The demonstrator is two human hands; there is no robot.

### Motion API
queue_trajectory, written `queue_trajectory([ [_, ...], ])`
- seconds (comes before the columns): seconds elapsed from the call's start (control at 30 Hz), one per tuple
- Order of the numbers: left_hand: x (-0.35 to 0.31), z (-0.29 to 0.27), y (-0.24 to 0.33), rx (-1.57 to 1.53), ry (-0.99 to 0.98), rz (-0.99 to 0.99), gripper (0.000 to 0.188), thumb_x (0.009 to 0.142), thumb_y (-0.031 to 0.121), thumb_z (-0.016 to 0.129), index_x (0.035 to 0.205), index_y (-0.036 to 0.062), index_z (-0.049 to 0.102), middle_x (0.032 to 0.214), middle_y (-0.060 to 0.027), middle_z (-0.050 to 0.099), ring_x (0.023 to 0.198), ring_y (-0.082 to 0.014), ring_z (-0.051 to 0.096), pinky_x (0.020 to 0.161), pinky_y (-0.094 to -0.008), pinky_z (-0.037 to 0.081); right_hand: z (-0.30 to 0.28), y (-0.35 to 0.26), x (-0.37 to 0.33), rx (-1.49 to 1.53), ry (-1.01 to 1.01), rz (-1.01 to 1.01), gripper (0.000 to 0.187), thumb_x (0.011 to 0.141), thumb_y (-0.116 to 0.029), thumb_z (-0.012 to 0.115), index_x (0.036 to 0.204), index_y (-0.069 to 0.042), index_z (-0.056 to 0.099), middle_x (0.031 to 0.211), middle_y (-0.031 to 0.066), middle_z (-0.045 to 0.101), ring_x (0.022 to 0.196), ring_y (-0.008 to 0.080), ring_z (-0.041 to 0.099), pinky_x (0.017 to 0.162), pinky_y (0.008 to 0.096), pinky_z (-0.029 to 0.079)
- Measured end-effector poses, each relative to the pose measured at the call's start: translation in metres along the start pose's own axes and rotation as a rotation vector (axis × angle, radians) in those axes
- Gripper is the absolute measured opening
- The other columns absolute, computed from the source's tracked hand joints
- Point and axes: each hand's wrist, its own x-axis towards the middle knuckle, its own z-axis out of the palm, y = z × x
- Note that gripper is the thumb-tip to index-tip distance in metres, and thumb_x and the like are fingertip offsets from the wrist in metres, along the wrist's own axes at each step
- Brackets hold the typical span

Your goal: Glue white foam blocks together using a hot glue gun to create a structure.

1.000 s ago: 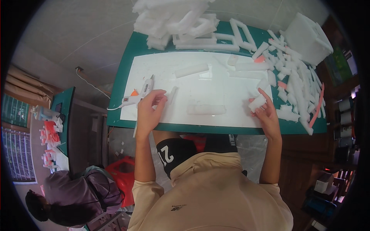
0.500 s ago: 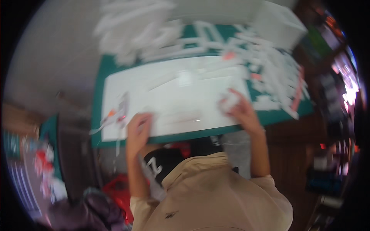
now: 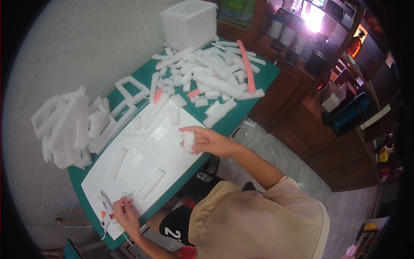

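Foam frames [image 3: 64,129] are stacked at ten o'clock of the white board [image 3: 136,172] on the desk [image 3: 265,77], with a glue gun [image 3: 105,205] between seven and eight. Just beside it, at seven, the left hand [image 3: 124,214] is released, fingers loosely bent. At two o'clock a small foam block [image 3: 189,139] is grasped by the right hand [image 3: 209,141], below scraps [image 3: 215,82] heaped at one.

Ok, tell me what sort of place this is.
It looks like a small craft workspace, possibly in a home: a green table strewn with white foam pieces, a glue gun, and a wooden cabinet alongside.
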Motion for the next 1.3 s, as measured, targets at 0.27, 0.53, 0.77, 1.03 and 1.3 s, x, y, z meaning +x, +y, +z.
queue_trajectory([
  [0.27, 0.003, 0.002, -0.003, -0.013, 0.052, 0.025, 0.017, 0.097, 0.004, 0.044, 0.108, -0.0046, 0.054, 0.097, -0.0109, 0.055, 0.081, -0.0184, 0.064, 0.071, -0.0268, 0.049, 0.001, -0.005, -0.002, 0.004, 0.003, 0.014, 0.057, 0.09, -0.001, 0.055, 0.143, -0.008, 0.035, 0.122, 0.0113, 0.058, 0.096, 0.0106, 0.055, 0.084, 0.0266, 0.048],
  [0.53, -0.004, -0.006, 0.0, -0.029, 0.242, -0.028, 0.015, 0.094, 0.008, 0.054, 0.102, -0.0048, 0.057, 0.084, -0.012, 0.065, 0.08, -0.0157, 0.063, 0.075, -0.0269, 0.048, 0.004, 0.001, 0.003, -0.012, -0.007, 0.02, 0.058, 0.09, -0.002, 0.054, 0.145, -0.008, 0.033, 0.12, 0.0103, 0.06, 0.096, 0.0111, 0.055, 0.083, 0.0256, 0.047],
  [0.77, -0.015, -0.014, -0.001, 0.025, 0.237, -0.011, 0.011, 0.09, 0.006, 0.058, 0.086, -0.0035, 0.06, 0.075, -0.0104, 0.068, 0.074, -0.0156, 0.064, 0.076, -0.0275, 0.047, 0.01, 0.003, 0.012, 0.019, -0.054, 0.059, 0.06, 0.09, -0.001, 0.055, 0.145, -0.007, 0.032, 0.12, 0.0101, 0.059, 0.098, 0.0107, 0.055, 0.085, 0.025, 0.046],
  [1.03, -0.019, -0.016, 0.043, 0.097, 0.225, -0.043, 0.01, 0.087, 0.002, 0.059, 0.09, -0.003, 0.067, 0.082, -0.0124, 0.07, 0.077, -0.0173, 0.066, 0.074, -0.0279, 0.05, 0.019, 0.003, 0.018, -0.098, -0.015, 0.069, 0.061, 0.087, 0.002, 0.055, 0.144, -0.002, 0.033, 0.116, 0.0096, 0.06, 0.081, 0.0077, 0.053, 0.079, 0.0236, 0.047],
  [1.3, -0.063, -0.046, 0.04, 0.03, 0.118, -0.161, 0.014, 0.085, 0.001, 0.063, 0.099, -0.002, 0.065, 0.084, -0.0098, 0.07, 0.07, -0.016, 0.065, 0.066, -0.0268, 0.05, 0.037, 0.005, 0.03, -0.092, -0.013, 0.108, 0.06, 0.086, 0.001, 0.054, 0.143, -0.001, 0.033, 0.12, 0.0148, 0.059, 0.092, 0.0125, 0.057, 0.082, 0.0262, 0.046],
])
